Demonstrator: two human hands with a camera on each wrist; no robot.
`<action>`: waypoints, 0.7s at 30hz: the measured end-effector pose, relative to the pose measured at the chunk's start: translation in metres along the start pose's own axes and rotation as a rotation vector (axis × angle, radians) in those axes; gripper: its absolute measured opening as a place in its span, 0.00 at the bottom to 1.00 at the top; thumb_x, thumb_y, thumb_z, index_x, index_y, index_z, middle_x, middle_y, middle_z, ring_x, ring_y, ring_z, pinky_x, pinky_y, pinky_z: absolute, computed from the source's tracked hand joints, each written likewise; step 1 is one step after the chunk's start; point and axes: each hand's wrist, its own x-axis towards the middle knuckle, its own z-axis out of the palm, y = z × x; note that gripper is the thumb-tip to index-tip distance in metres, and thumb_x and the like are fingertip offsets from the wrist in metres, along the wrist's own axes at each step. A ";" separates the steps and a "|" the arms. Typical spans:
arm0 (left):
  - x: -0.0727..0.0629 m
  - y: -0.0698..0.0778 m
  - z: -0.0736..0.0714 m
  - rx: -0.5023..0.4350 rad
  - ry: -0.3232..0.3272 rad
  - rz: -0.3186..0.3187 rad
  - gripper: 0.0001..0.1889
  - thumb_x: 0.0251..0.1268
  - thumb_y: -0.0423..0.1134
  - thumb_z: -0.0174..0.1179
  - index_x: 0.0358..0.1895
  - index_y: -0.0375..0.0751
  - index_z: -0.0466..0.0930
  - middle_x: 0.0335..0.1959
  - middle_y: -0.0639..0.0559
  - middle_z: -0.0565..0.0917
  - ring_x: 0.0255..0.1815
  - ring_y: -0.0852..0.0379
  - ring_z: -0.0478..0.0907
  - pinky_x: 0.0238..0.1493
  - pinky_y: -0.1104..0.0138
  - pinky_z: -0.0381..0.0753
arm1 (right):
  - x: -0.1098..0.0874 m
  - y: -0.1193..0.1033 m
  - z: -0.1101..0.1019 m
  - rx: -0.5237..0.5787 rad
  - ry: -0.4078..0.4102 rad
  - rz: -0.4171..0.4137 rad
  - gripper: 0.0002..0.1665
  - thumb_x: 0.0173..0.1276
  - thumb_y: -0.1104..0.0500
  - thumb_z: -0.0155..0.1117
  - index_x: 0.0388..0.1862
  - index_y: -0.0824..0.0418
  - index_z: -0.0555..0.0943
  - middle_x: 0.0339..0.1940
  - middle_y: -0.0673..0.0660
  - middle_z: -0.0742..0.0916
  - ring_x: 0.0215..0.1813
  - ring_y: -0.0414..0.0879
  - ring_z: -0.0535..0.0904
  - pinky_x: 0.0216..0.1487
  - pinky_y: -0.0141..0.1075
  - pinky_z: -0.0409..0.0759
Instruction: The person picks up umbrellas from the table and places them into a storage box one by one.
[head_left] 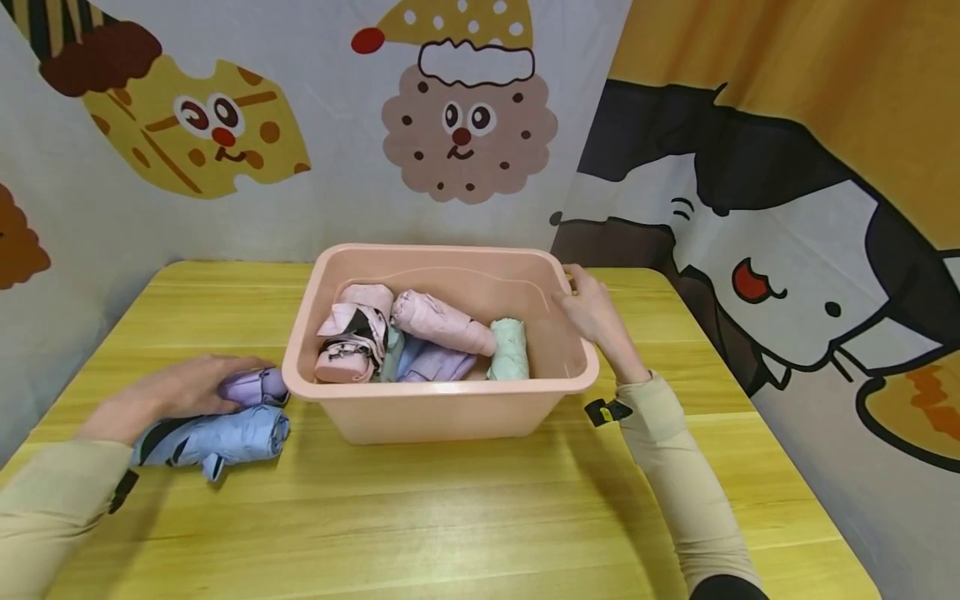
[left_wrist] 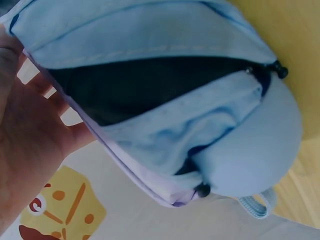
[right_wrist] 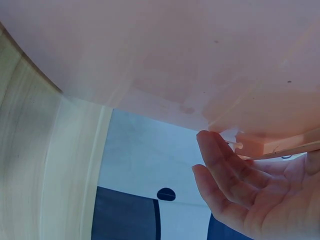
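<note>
In the head view, my left hand (head_left: 183,387) holds a lavender folded umbrella (head_left: 253,387), fingers over its top, at the left of the table. A light blue folded umbrella (head_left: 217,437) with dark patches lies in front of it. The left wrist view shows the blue umbrella's (left_wrist: 215,122) rounded end and cord loop up close, with my left hand (left_wrist: 35,125) behind at the lavender one. My right hand (head_left: 592,312) grips the right rim of a pink plastic bin (head_left: 442,412); in the right wrist view its fingers (right_wrist: 225,175) curl under that rim.
Several rolled umbrellas lie inside the bin: a pink one (head_left: 442,322), a mint green one (head_left: 509,350), a pink one with black print (head_left: 352,342) and a purple one (head_left: 438,364). Behind the wooden table (head_left: 465,517) hangs a printed cloth (head_left: 322,217).
</note>
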 end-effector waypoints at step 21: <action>-0.006 0.000 0.001 0.068 0.095 0.056 0.28 0.53 0.34 0.66 0.60 0.32 0.73 0.49 0.37 0.83 0.46 0.44 0.82 0.45 0.49 0.80 | -0.001 0.000 0.000 0.014 -0.024 0.030 0.33 0.71 0.57 0.47 0.72 0.65 0.58 0.60 0.69 0.77 0.56 0.61 0.78 0.53 0.51 0.80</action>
